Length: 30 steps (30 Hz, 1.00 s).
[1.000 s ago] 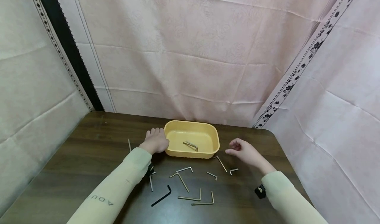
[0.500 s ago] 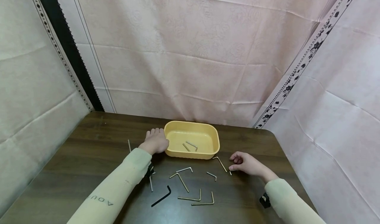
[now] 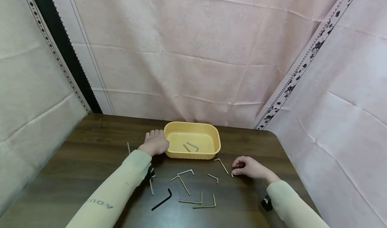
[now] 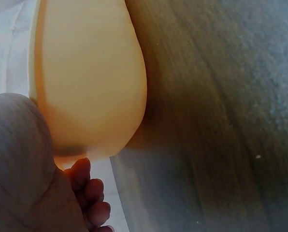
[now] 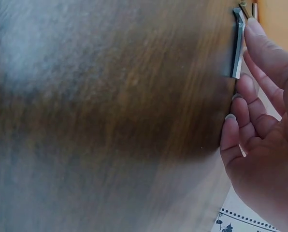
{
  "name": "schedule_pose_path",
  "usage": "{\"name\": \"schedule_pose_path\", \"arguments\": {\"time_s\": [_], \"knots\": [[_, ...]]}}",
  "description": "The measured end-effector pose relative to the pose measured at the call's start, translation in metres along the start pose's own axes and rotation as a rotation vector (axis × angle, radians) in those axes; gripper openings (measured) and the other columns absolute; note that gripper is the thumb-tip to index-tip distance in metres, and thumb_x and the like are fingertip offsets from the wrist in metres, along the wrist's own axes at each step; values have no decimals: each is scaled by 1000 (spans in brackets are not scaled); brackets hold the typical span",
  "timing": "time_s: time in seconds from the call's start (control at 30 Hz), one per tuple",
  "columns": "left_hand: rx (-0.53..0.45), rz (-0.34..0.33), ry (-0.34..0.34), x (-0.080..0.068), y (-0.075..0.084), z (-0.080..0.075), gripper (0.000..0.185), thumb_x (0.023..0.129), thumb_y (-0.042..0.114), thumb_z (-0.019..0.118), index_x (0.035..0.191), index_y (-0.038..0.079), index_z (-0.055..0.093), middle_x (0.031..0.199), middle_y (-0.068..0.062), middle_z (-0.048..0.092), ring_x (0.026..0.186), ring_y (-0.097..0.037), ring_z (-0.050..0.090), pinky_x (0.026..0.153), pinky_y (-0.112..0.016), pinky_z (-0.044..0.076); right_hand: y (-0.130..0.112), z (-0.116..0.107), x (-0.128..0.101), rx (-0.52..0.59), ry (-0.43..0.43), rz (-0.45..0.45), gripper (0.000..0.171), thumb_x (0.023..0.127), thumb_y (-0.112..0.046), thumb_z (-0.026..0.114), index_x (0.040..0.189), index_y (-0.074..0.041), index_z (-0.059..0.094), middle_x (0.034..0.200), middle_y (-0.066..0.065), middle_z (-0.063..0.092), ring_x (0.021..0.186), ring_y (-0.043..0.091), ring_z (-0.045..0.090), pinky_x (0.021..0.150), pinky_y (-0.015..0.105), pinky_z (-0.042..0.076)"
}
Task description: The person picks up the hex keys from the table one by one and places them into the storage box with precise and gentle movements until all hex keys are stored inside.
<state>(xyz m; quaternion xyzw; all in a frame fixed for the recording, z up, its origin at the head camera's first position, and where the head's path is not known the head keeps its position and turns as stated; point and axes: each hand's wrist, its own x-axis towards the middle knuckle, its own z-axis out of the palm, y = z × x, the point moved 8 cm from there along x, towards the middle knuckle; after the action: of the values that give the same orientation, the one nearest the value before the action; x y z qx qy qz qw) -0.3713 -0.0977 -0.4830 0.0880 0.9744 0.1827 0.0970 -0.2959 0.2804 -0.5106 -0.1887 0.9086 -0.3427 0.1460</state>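
Note:
My left hand [image 3: 155,142] grips the left end of a shallow yellow plastic tray [image 3: 193,155]. In the left wrist view the thumb lies by the rim and the curled fingers [image 4: 93,191] are at the tray's end wall. Two L-shaped hex keys [image 3: 192,144] lie inside the tray. Right of the tray, my right hand [image 3: 249,167] is low over the table, pinching a small silver hex key [image 5: 237,46] with thumb and curled fingers. The head view shows just a short end of that key beyond the thumb; the hand covers the rest.
Several loose hex keys lie in front of the tray, including a brassy one [image 3: 222,166], a short one [image 3: 213,177] and a black one [image 3: 161,200]. Another hex key [image 3: 128,148] lies left of my left forearm. Pale cloth [image 3: 193,53] hangs behind the brown table [image 3: 99,130].
My right hand has come down and toward me from beside the tray onto the small hex key. The two keys in the tray have spread apart. My left hand stays at the tray.

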Motion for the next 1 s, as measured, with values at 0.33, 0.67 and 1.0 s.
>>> {"name": "schedule_pose_path", "arguments": {"time_s": [0.33,0.67,1.0], "knots": [[8,-13,-9,4,-1,3,52,95,25,38,136,-7,36,122,-22,41,107,-36,34,96,-51,22,-1,0,2,-39,2,-33,15,84,-24,77,89,-14,67,84,-2,61,79,14,53,69,27,44],[2,-12,-14,2,2,0,55,96,26,42,138,-8,35,127,-24,41,113,-37,35,98,-52,22,-4,0,1,-73,6,-29,11,84,-24,76,82,-17,69,86,-1,58,81,15,50,70,28,41],[-1,-15,-21,5,0,3,58,98,29,42,142,-8,31,135,-26,38,119,-39,33,102,-54,19,-1,3,1,-99,2,51,11,87,-24,73,82,-17,67,88,-1,56,82,17,49,72,32,40]]}}
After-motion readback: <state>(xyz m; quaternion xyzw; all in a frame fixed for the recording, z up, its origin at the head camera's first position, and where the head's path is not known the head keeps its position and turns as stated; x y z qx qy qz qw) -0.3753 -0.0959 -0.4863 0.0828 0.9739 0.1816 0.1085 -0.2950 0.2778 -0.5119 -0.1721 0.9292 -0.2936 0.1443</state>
